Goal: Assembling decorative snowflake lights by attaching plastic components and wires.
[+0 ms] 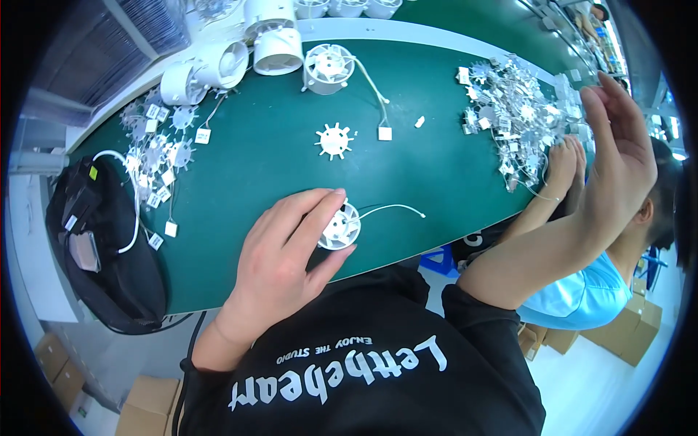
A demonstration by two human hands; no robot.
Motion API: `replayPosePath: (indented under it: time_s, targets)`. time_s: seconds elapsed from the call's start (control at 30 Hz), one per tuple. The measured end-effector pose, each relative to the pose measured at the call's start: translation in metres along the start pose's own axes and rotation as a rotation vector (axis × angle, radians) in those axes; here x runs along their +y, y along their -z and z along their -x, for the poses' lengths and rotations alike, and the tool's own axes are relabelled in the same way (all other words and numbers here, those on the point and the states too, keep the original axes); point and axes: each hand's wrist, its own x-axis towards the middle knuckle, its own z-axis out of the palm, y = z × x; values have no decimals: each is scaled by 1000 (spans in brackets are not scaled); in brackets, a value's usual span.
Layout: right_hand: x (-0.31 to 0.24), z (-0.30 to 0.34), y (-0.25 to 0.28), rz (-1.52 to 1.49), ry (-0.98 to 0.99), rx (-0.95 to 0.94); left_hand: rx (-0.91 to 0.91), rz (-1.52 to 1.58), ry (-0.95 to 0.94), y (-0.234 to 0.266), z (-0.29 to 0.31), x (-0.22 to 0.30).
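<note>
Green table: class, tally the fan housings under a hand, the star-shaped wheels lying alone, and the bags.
White fan housing under the left hand: 1
Lone white star-shaped wheel: 1
Black bag: 1
Total: 3

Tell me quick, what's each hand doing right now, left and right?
Left hand: fingers closed around a small white fan part on the green table.
Right hand: open, raised, holding nothing.

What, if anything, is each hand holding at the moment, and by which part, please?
The left hand grips a small white fan housing by its round rim, fingers over the top. The right hand is raised, open and empty.
</note>
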Motion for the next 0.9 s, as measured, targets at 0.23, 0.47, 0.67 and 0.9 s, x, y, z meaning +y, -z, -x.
replayPosePath:
  time_s: [0.23,0.47,0.67,0.9]
  targets:
    - [-15,3,-38,-246,291,-98,-6,21,22,-1,-1,0]
    - [-41,14,-83,-426,227,-105,9,19,14,-2,-1,0]
    - [-27,16,-85,-546,135,-109,17,52,20,1,-2,-2]
    - [-71,31,-126,-727,63,-160,314,415,191,10,-33,16]
